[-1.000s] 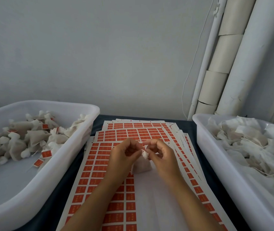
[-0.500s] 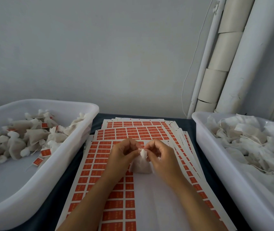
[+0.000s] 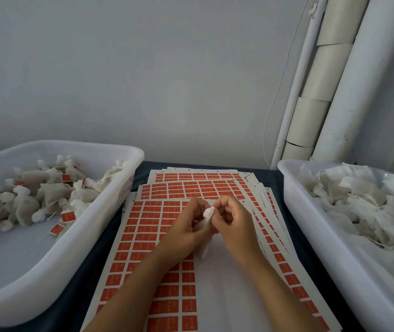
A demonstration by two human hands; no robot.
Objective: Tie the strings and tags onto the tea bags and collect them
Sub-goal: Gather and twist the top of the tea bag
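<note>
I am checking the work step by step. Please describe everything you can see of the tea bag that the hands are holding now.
The tea bag is a small white pouch of thin, paper-like mesh. Its top is gathered into a crumpled tuft that sticks up between the fingers. The left hand grips its body and the right hand pinches at the neck. Its lower end hangs toward the sheets of orange tags. The hands hide most of it; any string on it cannot be seen.

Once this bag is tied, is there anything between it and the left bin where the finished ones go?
Nothing visible blocks the way. The small white tea bag is pinched between the left hand and the right hand above the orange tag sheets. Only the near rim of the left white plastic bin has to be cleared.
</note>
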